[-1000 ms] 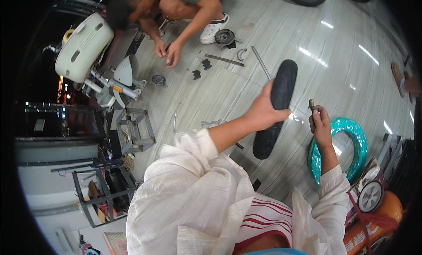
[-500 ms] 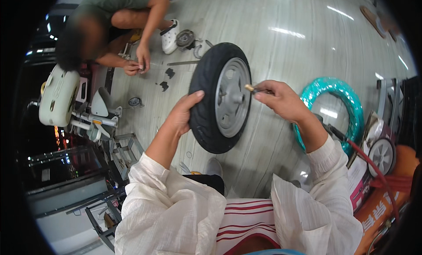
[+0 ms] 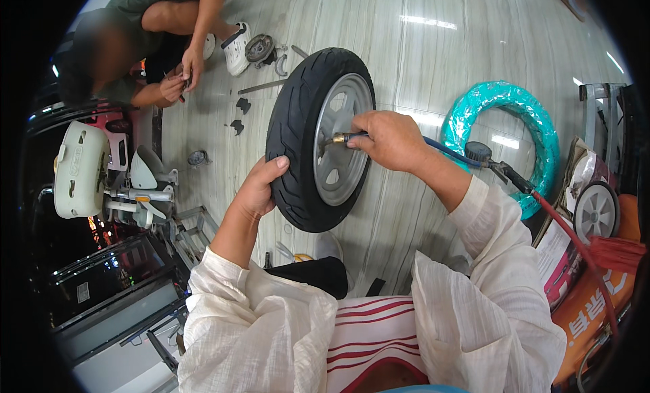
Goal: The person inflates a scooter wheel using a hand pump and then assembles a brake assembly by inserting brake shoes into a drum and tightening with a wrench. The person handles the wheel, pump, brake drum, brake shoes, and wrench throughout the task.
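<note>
A black-tyred wheel (image 3: pixel 298 136) with a grey spoked rim stands upright before me, its rim side turned to the right. My left hand (image 3: pixel 257 185) grips the tyre's left side, thumb lying on the tread. In my right hand (image 3: pixel 393 141), closed at the rim, is a brass-ended air chuck (image 3: pixel 338 138). Its tip reaches in by the rim's spokes; whether it sits on a valve I cannot tell. A blue hose (image 3: pixel 450 150) runs from the chuck to an inflator handle (image 3: pixel 509 175) and on to a red hose (image 3: pixel 579 241).
A teal-wrapped tyre (image 3: pixel 467 108) lies on the floor to the right. Far left, a person (image 3: pixel 152 27) squats, handling a small part. A brake drum part (image 3: pixel 260 48), a metal bar (image 3: pixel 263 87) and black pieces (image 3: pixel 242 105) lie nearby. A pale scooter (image 3: pixel 80 159) is at left.
My right hand has moved left, bringing the air chuck from beside the tyre's right edge in to the rim. More of the hose now shows. My left hand still holds the tyre.
</note>
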`<state>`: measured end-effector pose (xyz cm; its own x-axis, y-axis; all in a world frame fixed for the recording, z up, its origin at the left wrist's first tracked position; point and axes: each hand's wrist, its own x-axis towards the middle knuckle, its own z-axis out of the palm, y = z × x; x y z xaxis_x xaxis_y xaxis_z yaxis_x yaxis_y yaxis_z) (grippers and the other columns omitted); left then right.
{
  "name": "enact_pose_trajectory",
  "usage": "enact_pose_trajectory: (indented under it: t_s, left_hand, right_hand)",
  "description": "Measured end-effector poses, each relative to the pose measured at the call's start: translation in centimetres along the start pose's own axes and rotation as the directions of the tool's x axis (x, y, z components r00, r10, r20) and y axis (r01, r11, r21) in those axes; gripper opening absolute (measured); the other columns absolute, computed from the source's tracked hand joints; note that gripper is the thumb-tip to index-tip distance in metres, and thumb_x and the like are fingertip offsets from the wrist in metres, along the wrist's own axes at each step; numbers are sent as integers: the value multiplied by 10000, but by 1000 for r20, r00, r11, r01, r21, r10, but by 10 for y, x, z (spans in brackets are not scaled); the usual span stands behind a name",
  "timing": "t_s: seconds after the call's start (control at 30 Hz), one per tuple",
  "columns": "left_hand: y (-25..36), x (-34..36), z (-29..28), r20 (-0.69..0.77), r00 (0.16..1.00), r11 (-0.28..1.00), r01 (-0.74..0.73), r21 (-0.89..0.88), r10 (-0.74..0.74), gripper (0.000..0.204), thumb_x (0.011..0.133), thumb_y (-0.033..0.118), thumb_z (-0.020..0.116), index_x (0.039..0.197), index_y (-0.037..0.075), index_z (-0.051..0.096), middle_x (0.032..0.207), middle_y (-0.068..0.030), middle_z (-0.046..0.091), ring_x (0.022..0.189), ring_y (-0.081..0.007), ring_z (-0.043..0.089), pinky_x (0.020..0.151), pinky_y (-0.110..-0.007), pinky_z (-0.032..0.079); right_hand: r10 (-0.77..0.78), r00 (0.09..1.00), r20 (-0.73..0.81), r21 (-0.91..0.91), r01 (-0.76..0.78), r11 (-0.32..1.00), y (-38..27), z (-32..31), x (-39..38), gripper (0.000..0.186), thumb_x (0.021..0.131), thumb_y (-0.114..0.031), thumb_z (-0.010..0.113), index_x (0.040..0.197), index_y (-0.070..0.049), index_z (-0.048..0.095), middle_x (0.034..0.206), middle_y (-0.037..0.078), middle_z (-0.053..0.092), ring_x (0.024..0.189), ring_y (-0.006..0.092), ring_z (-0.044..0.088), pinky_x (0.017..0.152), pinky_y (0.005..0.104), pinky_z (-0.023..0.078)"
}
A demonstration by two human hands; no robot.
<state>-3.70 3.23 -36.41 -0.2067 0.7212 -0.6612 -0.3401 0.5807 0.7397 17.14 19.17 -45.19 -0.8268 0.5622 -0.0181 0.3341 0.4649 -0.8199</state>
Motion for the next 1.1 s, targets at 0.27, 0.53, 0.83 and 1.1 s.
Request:
enact_pose_trajectory:
  t_s: [0.27, 0.53, 0.83, 1.1]
  left_hand:
    - [-6, -2, -5, 84, 996, 997, -34, 71, 28, 805, 765, 398, 742, 1350, -57, 426, 1228, -167, 602, 1063, -260, 633, 922, -367, 521]
    - [-5, -5, 9, 109, 993, 985, -59, 160, 42, 797, 733, 345, 720, 1344, -82, 437, 1242, -148, 583, 1118, -224, 573, 971, -322, 439]
    - [-9, -3, 6, 51, 996, 997, -77, 6, 76, 689, 804, 328, 662, 1334, -56, 450, 1203, -165, 611, 1070, -260, 625, 943, -365, 498]
    - [-17, 4, -13, 81, 994, 995, -68, -76, 74, 581, 891, 368, 589, 1293, -42, 501, 1210, -187, 624, 1084, -307, 633, 983, -434, 496]
  right_hand:
    - [-50, 992, 111, -63, 58, 996, -5, -7, 2, 237, 863, -329, 652, 855, -92, 653, 799, 100, 661, 806, 328, 646, 644, 458, 481]
    - [-37, 980, 194, -189, 75, 979, -14, -10, -9, 281, 888, -339, 616, 831, -67, 665, 784, 130, 663, 802, 352, 648, 661, 465, 498]
    - [19, 996, 92, -8, -18, 1000, -11, 23, -15, 312, 914, -329, 590, 834, -30, 635, 766, 175, 630, 771, 402, 612, 665, 494, 475]
    - [-29, 998, 62, 111, 22, 994, -8, 37, -15, 316, 926, -325, 579, 965, -16, 633, 917, 201, 633, 907, 398, 593, 767, 492, 464]
